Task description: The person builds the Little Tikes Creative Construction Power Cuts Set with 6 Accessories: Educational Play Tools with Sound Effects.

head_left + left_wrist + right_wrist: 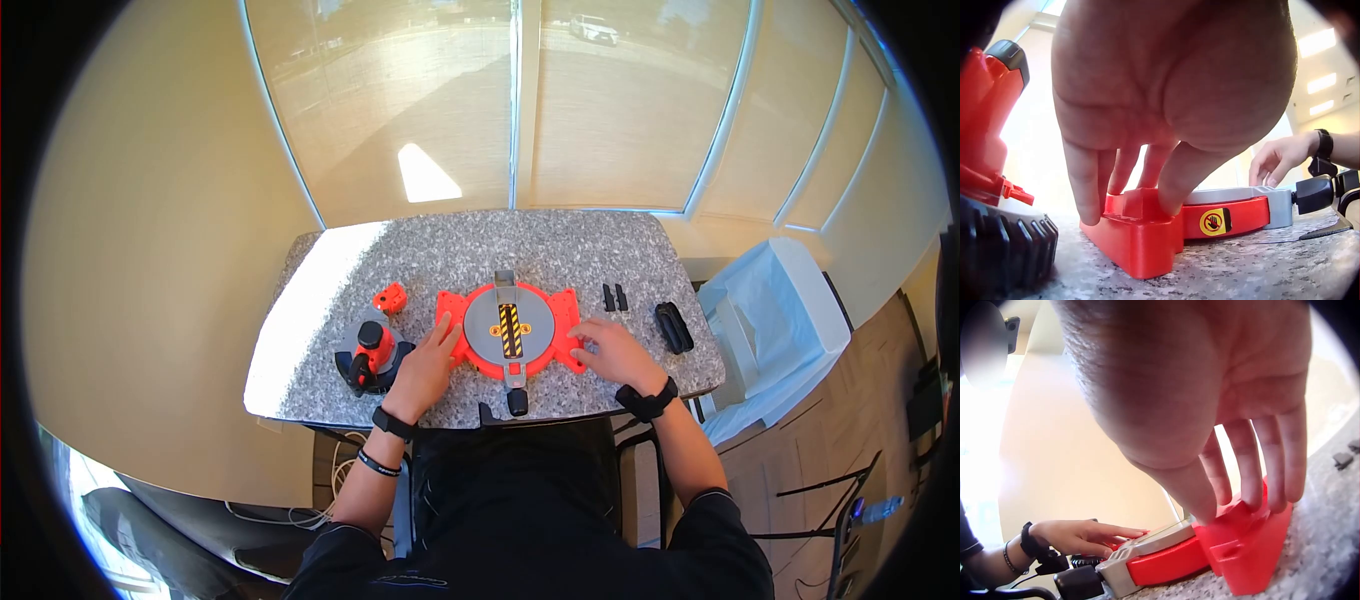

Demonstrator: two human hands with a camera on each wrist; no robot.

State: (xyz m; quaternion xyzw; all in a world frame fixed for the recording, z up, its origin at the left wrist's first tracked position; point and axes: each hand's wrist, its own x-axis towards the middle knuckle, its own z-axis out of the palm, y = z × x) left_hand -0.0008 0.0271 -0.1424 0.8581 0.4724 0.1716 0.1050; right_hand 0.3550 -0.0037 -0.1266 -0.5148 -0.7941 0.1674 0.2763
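Seen from the head camera, with the clock centred on the round base, the left hand comes in from 8 o'clock and the right hand from 4 o'clock. The base lies flat between them, a grey disc with a red rim and 2 red ends. At 9 o'clock the left fingers, slightly spread, straddle the left red end, with the thumb against its inner side. At 3 o'clock the right fingers bend over the right red end, with the thumb on the near side, so each hand has a light hold with little gap left. A striped strip runs from 12 to 6 o'clock across the disc, with a black knob at 6. A red-and-black tool stands between 8 and 9 o'clock, just beside the left hand, and a small red piece sits nearer 10. Between 2 and 3 o'clock lie 2 black clips; a black case rests at 3. The speckled grey tabletop is sunlit at 9 o'clock. Beyond it, at 12, hang pale blinds, with a car showing through. At 3 o'clock, past the tabletop, pale blue plastic is draped beside the wood-look floor.
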